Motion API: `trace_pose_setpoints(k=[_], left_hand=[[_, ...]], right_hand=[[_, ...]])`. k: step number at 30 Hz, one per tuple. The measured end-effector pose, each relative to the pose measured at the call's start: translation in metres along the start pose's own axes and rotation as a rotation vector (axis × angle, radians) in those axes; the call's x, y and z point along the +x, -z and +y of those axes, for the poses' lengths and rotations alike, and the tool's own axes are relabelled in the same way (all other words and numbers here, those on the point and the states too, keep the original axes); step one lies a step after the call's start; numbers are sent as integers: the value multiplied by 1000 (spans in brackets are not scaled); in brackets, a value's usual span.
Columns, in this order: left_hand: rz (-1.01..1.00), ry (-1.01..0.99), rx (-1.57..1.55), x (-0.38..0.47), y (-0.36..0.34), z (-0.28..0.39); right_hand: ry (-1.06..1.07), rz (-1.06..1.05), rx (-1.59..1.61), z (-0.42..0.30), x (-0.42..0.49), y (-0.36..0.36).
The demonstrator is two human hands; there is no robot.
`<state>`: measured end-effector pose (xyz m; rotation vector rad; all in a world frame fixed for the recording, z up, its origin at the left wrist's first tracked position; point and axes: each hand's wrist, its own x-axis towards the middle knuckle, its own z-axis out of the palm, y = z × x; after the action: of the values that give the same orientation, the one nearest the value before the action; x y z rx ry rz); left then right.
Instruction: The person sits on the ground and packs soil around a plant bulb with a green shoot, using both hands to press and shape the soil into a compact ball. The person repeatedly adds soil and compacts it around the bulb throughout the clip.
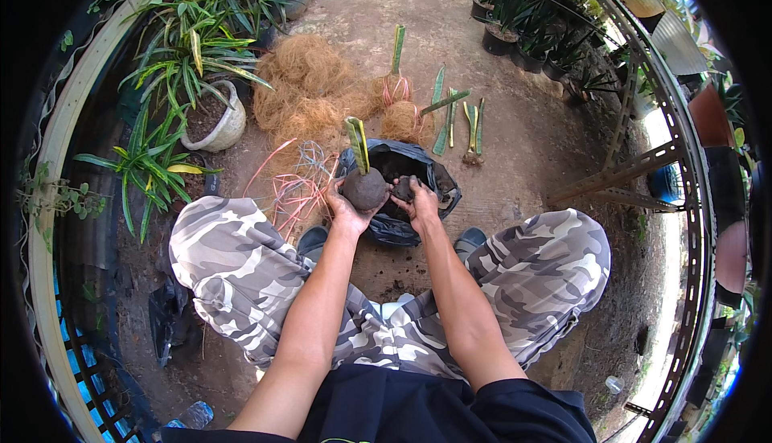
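Note:
My left hand (354,217) cups a round ball of dark soil (365,190) from below. A cut snake plant leaf (357,144) with yellow edges stands upright out of its top. Just to the right, my right hand (424,205) grips a smaller clump of soil (403,188), close beside the ball. Beneath both hands is a black plastic bag (395,232), its mouth spread wide around loose dark soil (392,165). Beyond it sit two fibre-wrapped balls tied with pink string, one with an upright leaf (398,51), the nearer one (401,122) with its leaf leaning right.
Brown coconut fibre (307,81) is heaped ahead on the left, with tangled pink and grey string (298,190) nearer. Cut snake plant leaves (449,117) lie right of the wrapped balls. A potted plant (220,120) stands left; a slotted metal frame (639,168) rises right.

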<state>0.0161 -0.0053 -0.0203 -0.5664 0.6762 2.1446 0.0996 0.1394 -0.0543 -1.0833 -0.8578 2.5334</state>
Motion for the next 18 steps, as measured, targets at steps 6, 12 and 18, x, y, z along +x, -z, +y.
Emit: trace_pose_setpoints(k=[6,12,18], left_hand=[[69,-6,-43,6,4,0],[25,11,-54,8,8,0],[35,3,-44,8,8,0]], right_hand=[[22,-8,198,1,3,2],[53,-27,81,-2,1,2],[76,19,-62,-5,-1,-2]])
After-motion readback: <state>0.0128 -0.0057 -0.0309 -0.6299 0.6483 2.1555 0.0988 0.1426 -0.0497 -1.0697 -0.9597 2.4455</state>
